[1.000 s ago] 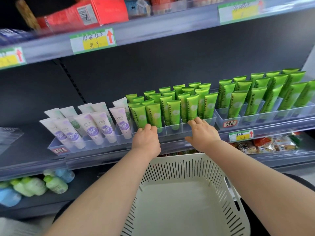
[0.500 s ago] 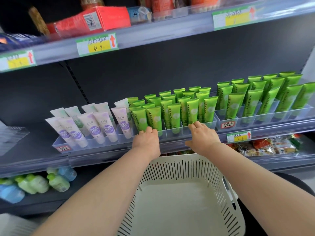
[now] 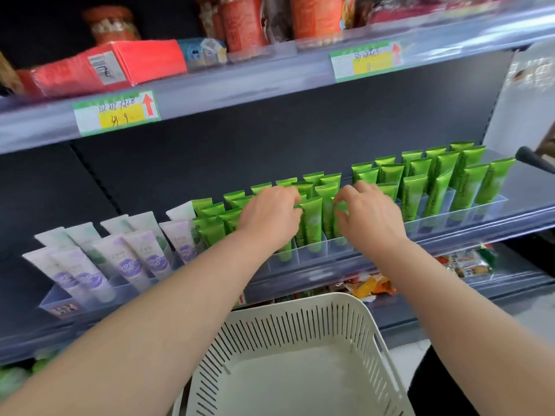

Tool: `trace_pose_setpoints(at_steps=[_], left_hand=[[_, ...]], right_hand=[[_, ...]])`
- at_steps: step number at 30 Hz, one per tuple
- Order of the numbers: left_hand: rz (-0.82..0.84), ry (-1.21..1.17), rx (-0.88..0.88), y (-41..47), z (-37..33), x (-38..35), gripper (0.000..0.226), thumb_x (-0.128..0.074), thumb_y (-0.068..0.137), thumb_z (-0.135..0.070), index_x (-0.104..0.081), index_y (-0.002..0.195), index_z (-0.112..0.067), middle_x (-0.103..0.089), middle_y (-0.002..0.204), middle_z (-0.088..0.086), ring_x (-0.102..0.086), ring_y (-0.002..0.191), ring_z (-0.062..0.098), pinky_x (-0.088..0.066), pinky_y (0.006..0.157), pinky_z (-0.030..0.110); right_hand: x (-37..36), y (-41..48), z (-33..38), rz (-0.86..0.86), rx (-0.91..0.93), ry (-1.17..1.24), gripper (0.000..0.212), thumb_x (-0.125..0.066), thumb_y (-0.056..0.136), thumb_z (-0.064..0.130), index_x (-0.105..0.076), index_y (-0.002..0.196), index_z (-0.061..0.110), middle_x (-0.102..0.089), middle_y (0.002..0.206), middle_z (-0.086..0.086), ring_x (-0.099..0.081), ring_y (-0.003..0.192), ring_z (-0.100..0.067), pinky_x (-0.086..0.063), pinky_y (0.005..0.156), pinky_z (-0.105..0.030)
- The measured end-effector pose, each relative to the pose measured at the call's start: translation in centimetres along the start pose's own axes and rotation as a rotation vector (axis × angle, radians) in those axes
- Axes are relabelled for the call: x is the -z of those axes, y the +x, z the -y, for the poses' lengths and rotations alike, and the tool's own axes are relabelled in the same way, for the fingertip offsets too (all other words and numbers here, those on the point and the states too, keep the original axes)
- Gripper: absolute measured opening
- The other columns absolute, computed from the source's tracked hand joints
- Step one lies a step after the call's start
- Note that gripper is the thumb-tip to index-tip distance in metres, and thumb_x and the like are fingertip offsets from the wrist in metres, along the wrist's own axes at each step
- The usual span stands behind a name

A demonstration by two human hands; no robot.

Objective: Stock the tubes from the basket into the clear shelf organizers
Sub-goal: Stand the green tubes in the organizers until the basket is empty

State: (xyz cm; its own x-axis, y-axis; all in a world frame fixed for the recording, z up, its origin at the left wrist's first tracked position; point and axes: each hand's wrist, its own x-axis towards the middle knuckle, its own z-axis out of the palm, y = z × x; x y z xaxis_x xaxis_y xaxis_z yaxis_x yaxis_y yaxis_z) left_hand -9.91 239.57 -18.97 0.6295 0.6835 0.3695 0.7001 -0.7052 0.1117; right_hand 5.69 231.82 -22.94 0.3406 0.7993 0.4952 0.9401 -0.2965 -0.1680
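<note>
Green tubes partly hidden behind left hand and right hand, fingers curled, grip unclear.

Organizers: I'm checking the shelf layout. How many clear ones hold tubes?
3, in a row on one shelf: left organizer with purple tubes, middle organizer and right organizer with green tubes. None looks hidden.

The left hand and right hand lie side by side among tubes standing in the middle organizer. Other filled organizers flank the hands; the basket sits below them.
</note>
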Motion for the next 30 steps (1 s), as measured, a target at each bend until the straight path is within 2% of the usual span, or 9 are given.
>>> trace_pose_setpoints(at_steps=[4,9,13,17,21,24,30], left_hand=[[-0.015,-0.032,-0.038,3.4,-1.0,-0.1,0.024,-0.055,0.093,-0.026,-0.063,0.116,-0.023,-0.065,0.115,-0.003,-0.051,0.111,0.022,-0.047,0.085,0.038],[0.086,0.024,-0.056,7.5,-2.3,-1.2,0.029,-0.054,0.095,-0.021,-0.06,0.123,-0.023,-0.063,0.119,0.001,-0.048,0.115,0.023,-0.044,0.088,0.036],[0.159,0.135,-0.042,9.5,-3.4,-2.4,0.025,-0.055,0.093,-0.017,-0.063,0.115,-0.023,-0.062,0.112,0.006,-0.05,0.112,0.028,-0.047,0.083,0.037],[0.218,0.188,0.01,10.7,-4.1,-3.5,0.015,-0.059,0.09,-0.02,-0.069,0.101,-0.02,-0.065,0.106,0.007,-0.058,0.101,0.031,-0.049,0.078,0.033],[0.23,0.081,0.015,11.5,-4.9,-4.0,0.011,-0.065,0.089,-0.026,-0.072,0.092,-0.018,-0.068,0.098,0.004,-0.062,0.093,0.03,-0.047,0.072,0.029],[0.216,0.03,0.002,11.9,-5.6,-4.1,0.01,-0.064,0.088,-0.027,-0.067,0.079,-0.024,-0.068,0.094,0.001,-0.061,0.091,0.027,-0.044,0.068,0.028],[0.273,0.009,0.063,12.2,-5.2,-4.0,0.012,-0.059,0.085,-0.016,-0.07,0.079,-0.016,-0.068,0.088,0.002,-0.061,0.083,0.027,-0.048,0.066,0.029]], right_hand=[[-0.5,1.3,-1.8,-0.039,0.008,0.036,0.035,-0.06,0.086,0.024,-0.054,0.12,0.018,-0.054,0.111,-0.006,-0.049,0.104,-0.028,-0.044,0.074,-0.041],[-2.0,2.8,-3.7,0.046,0.085,-0.007,0.035,-0.053,0.09,0.023,-0.053,0.126,0.024,-0.058,0.116,0.002,-0.048,0.11,-0.025,-0.04,0.078,-0.039],[-2.5,3.5,-4.6,0.013,0.125,-0.079,0.03,-0.057,0.085,0.015,-0.062,0.11,0.03,-0.066,0.094,0.01,-0.049,0.1,-0.022,-0.024,0.067,-0.033],[-2.1,3.9,-5.1,-0.028,0.141,-0.049,0.033,-0.062,0.075,0.006,-0.068,0.098,0.028,-0.067,0.077,0.009,-0.052,0.092,-0.023,-0.023,0.066,-0.032],[-1.9,4.1,-5.6,0.002,0.142,-0.043,0.035,-0.055,0.082,0.008,-0.064,0.106,0.031,-0.066,0.086,0.011,-0.046,0.098,-0.021,-0.022,0.067,-0.033],[-2.1,3.9,-5.7,0.042,0.144,-0.007,0.03,-0.049,0.089,0.013,-0.062,0.109,0.032,-0.064,0.089,0.013,-0.043,0.101,-0.02,-0.022,0.067,-0.033],[-1.6,3.8,-6.1,0.018,0.083,0.054,0.025,-0.039,0.098,0.031,-0.06,0.112,0.028,-0.067,0.102,0.011,-0.044,0.104,-0.02,-0.036,0.076,-0.037]])
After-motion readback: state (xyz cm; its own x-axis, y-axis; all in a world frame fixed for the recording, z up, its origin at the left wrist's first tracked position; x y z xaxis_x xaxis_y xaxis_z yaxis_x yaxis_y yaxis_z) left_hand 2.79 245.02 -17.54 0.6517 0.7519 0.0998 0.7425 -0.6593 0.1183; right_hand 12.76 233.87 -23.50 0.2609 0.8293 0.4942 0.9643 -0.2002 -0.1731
